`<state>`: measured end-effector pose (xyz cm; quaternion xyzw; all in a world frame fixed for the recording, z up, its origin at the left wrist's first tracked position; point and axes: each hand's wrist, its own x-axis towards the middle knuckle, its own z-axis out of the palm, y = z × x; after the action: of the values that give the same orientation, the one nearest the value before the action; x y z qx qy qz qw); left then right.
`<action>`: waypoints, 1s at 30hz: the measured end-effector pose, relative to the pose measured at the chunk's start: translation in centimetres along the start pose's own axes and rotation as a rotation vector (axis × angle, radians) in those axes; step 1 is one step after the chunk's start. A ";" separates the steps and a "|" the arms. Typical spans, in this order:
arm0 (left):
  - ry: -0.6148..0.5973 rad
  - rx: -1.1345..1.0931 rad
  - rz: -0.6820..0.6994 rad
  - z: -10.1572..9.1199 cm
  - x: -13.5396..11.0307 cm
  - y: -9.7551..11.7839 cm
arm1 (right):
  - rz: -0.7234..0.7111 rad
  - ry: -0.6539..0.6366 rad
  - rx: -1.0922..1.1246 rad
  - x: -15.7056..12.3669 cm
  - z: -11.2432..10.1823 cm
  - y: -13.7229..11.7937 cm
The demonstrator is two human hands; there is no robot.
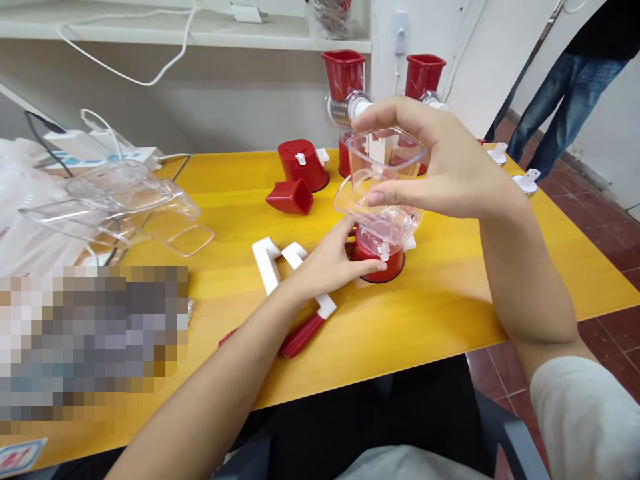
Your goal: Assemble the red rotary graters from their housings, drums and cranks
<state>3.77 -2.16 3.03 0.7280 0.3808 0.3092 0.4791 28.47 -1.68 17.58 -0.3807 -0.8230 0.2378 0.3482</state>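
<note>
My right hand (440, 153) is wrapped round the upper part of a clear plastic grater housing (393, 223), thumb on the near side and fingers at the far rim. Under the housing stands a red round base (390, 272), and the two touch or overlap in view. Around the left side of that base, my left hand (333, 263) has its thumb and fingers closed. A crank handle (306, 333) with a white arm and red grip lies beneath my left forearm. Next to it rests another white crank arm (267, 263), its grip mostly hidden.
Behind are another red base (303, 163), a red hopper (293, 197) and assembled rotary graters (345, 83). Clear plastic parts (135, 193) pile up at left by a power strip (100, 150). White-stemmed parts (527, 180) stand at the right edge. A person (565, 93) stands beyond.
</note>
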 end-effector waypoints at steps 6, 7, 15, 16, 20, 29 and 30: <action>-0.041 0.062 -0.013 -0.3 0.1 0.0 | -0.136 -0.035 0.058 0.3 0.4 -0.4; -0.060 0.069 -0.020 -0.3 0.1 0.1 | -0.148 -0.048 0.066 0.2 0.4 -0.2; -0.086 0.130 -0.026 -0.5 -0.1 0.0 | -0.173 -0.143 0.045 0.6 0.8 -0.2; -0.082 0.139 -0.018 -0.5 -0.1 -0.1 | -0.175 -0.161 0.034 0.7 0.8 -0.3; -0.083 0.136 0.005 -0.3 -0.1 -0.3 | -0.137 -0.155 -0.049 0.9 0.6 -0.4; -0.100 0.094 0.018 -0.2 0.0 -0.5 | -0.013 -0.002 -0.376 -0.2 2.1 -3.2; -0.100 0.095 0.013 -0.2 0.1 -0.6 | 0.011 0.005 -0.422 -0.3 2.3 -3.4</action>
<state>3.49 -1.83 2.53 0.7670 0.3659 0.2568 0.4603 25.27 -4.22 18.25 -0.4503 -0.8516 0.0614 0.2613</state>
